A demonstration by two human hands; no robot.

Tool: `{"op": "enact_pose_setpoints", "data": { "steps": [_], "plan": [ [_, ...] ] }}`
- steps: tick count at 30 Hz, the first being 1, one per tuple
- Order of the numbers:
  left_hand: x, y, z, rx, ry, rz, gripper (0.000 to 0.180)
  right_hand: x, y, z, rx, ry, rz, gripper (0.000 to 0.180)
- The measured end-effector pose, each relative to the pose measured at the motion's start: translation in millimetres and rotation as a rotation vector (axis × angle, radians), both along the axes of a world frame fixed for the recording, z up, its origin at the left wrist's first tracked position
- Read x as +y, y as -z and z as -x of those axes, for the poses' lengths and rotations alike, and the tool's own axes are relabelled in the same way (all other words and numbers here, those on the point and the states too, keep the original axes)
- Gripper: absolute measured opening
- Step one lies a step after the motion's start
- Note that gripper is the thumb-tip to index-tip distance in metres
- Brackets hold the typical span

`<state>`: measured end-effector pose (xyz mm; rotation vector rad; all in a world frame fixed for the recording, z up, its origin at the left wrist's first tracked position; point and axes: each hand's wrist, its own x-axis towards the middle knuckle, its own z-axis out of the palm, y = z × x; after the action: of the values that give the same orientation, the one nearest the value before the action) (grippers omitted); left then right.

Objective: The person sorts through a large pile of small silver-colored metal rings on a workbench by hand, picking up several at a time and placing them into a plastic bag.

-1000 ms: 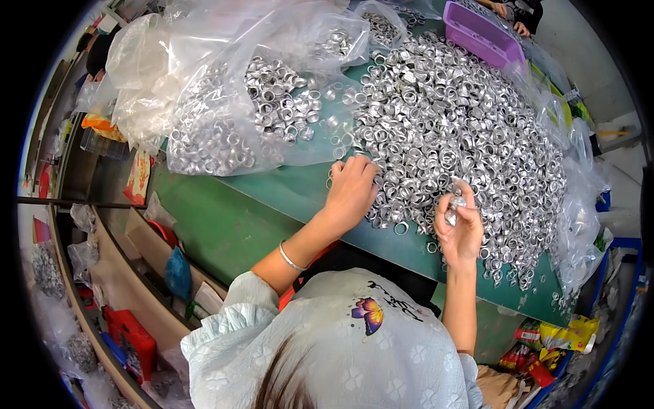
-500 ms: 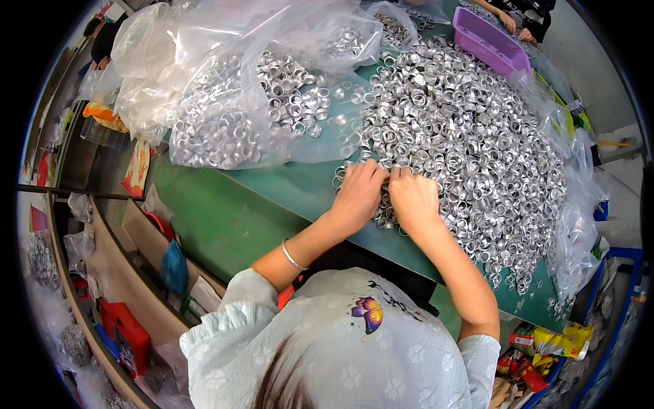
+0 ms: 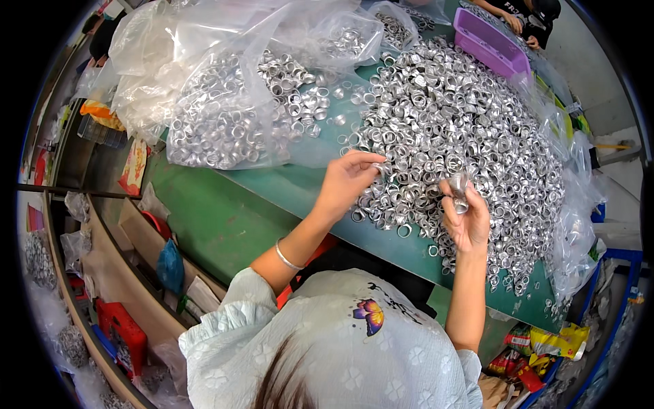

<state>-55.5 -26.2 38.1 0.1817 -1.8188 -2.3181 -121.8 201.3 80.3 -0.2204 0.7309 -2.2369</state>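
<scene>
"Right grip [image 3: 470, 223] first: how does it stand?"

"Half curled, thumb toward the fingers, with a few rings [image 3: 458, 183] in it, raised over the near side of the pile [image 3: 507, 136]. I can't count them: they overlap, and the fingers cover part of them."

"And the left grip [image 3: 344, 180]?"

"Thumb and forefinger nearly meet at the pile's left edge, on what looks like a single ring [image 3: 379, 168]. Only a small bit of it shows. The palm faces away, so I can't tell whether anything lies in it."

"How much of the table [image 3: 272, 185] can you see?"

"A green strip to the left of the pile and along the near edge. The pile hides most of the rest."

"What about the bag [image 3: 146, 75]?"

"It's on the left, clear, with more rings inside. Its folds blur many of them, and its far end is cut off by the upper edge."

"Anything far right?"

"A purple tub [image 3: 492, 42] against the pile's far side. Beyond it is another person's hand [image 3: 512, 24]; what it's handling is too small to make out."
</scene>
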Motion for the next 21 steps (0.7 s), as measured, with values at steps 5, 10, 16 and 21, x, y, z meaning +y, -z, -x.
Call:
{"op": "enact_pose_setpoints", "data": {
  "steps": [5,10,16,21],
  "plan": [
    [2,-7,-18,-0.170,0.117,-0.702,0.019,-9,22,-11,-0.195,0.187,0.006,0.021],
    [6,0,-29,-0.159,0.008,-0.110,0.019,-18,14,-30,-0.090,0.188,-0.327,0.017],
    [17,-2,-31,-0.062,0.056,0.913,0.019,-13,11,-56,0.540,0.182,-1.023,0.019],
    [15,-11,-21,-0.088,0.184,1.177,0.019,-26,20,-74,1.242,0.208,-1.640,0.022]
  ]
}}
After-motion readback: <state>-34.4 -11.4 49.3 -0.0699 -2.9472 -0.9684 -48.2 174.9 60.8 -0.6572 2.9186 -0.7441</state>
